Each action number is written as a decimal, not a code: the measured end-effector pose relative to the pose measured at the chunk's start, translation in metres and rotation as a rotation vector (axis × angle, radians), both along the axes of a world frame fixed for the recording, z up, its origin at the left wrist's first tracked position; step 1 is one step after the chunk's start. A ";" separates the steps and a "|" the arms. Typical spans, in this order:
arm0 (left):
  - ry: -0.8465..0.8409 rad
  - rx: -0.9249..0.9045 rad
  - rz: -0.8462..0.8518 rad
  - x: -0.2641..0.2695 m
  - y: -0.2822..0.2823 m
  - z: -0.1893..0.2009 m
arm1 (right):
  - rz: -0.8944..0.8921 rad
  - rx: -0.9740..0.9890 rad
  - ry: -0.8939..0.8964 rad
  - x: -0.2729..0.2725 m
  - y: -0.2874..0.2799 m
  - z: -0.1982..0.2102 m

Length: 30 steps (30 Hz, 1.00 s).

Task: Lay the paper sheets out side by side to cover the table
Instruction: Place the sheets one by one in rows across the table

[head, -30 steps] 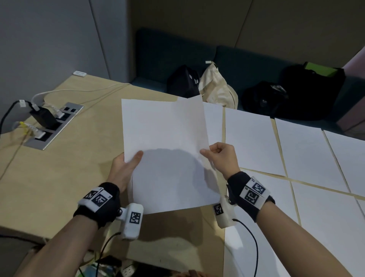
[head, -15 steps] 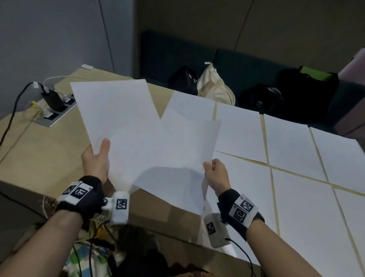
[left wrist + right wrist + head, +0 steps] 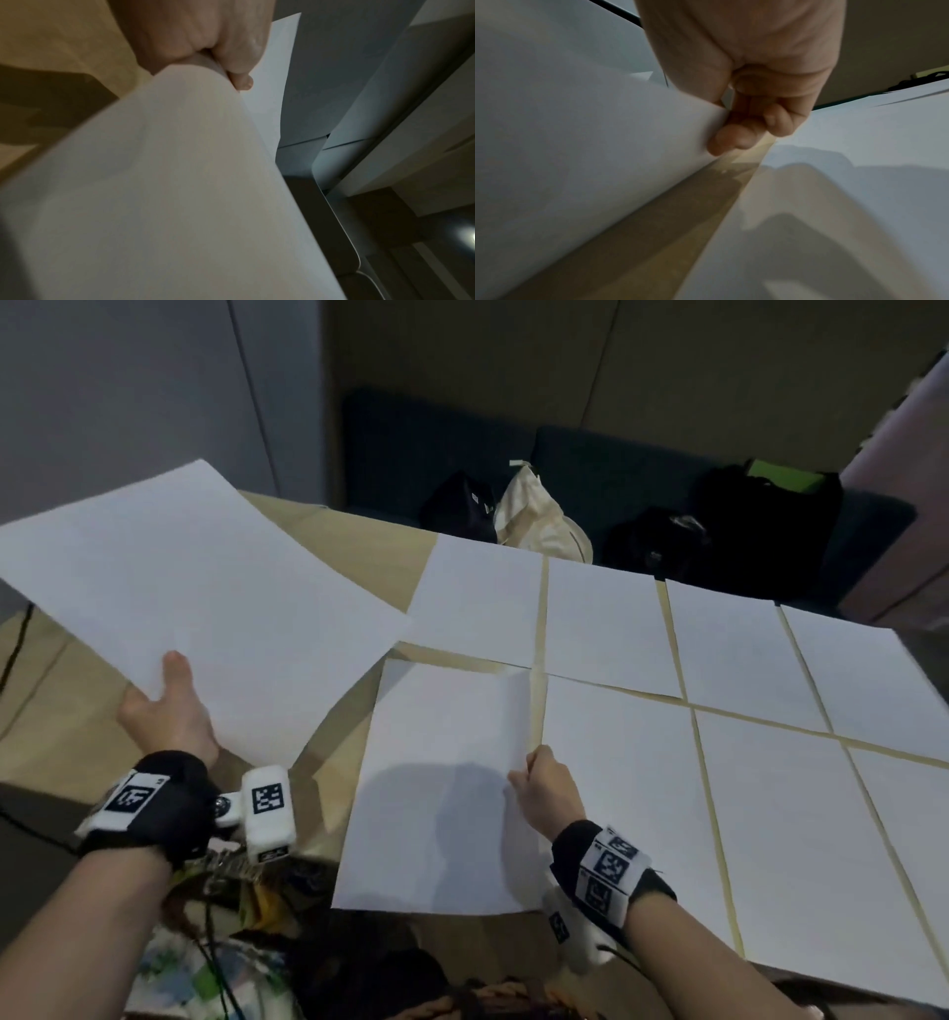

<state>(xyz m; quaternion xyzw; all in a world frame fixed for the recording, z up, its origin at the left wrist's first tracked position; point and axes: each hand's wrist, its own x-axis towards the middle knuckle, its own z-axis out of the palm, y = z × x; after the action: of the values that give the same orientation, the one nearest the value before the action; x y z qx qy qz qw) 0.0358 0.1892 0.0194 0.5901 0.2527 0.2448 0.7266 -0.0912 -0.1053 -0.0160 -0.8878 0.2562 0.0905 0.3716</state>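
Presently each hand carries its own sheet. The right hand (image 3: 547,791) pinches the right edge of the lower sheet (image 3: 441,793) between thumb and curled fingers (image 3: 734,138); in the right wrist view the paper edge runs into that pinch from about 8 o'clock, the thumb on top and the fingers beneath. This sheet hangs just above the table (image 3: 61,731), at 9 o'clock of the nearest laid sheet (image 3: 631,793), with a narrow strip of bare wood between them. Judgement: it is held by its inner edge so that edge can be set parallel to its neighbour, keeping the same gap as the rest of the grid.

The left hand (image 3: 169,711) grips the spare sheet (image 3: 205,603) at its near edge, thumb over the top face and fingers (image 3: 241,81) curled underneath. From the hand the paper fans out toward 12 and 1 o'clock, raised and tilted over the uncovered left part of the table. Judgement: it is kept aloft and aside to clear the landing spot.

Laid sheets (image 3: 606,618) already cover the table's right part in two rows.
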 end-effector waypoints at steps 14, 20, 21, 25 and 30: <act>0.118 -0.013 -0.250 -0.001 -0.008 -0.022 | 0.017 -0.204 0.066 0.006 0.009 -0.003; 0.154 -0.039 -0.269 -0.002 -0.004 -0.029 | 0.176 -0.549 0.121 0.001 0.006 0.006; 0.159 -0.043 -0.272 -0.002 -0.004 -0.030 | 0.250 -0.609 0.076 0.000 0.005 0.008; 0.169 -0.044 -0.301 -0.004 -0.010 -0.031 | 0.606 -0.511 0.030 0.002 0.003 0.016; 0.170 -0.046 -0.331 -0.006 -0.021 -0.031 | 0.768 -0.477 0.213 0.006 0.007 0.010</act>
<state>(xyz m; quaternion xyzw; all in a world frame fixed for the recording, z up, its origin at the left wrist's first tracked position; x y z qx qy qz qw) 0.0302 0.1682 -0.0119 0.6254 0.2181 0.0654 0.7463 -0.0848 -0.0983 -0.0065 -0.9649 -0.0407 0.2505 0.0680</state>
